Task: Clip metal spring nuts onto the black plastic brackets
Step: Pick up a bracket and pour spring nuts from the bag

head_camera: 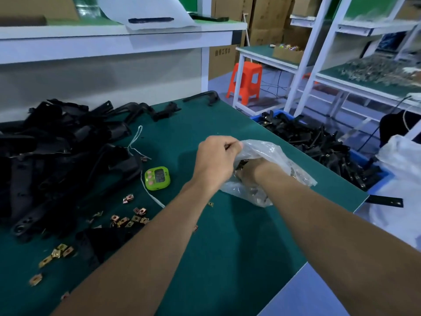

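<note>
The left hand [216, 160] pinches the rim of a clear plastic bag [268, 156] on the green table [227, 236], a narrow grip. The right hand [249, 176] is sunk inside the bag (its grip cannot be told through the film). Black brackets [57, 151] lie heaped at the table's left, and spring nuts [127, 218] are scattered just in front of the heap, near a green timer [157, 178].

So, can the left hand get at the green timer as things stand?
Probably yes: the green timer lies uncovered on the mat beside that forearm, though the left hand grips the plastic bag.
</note>
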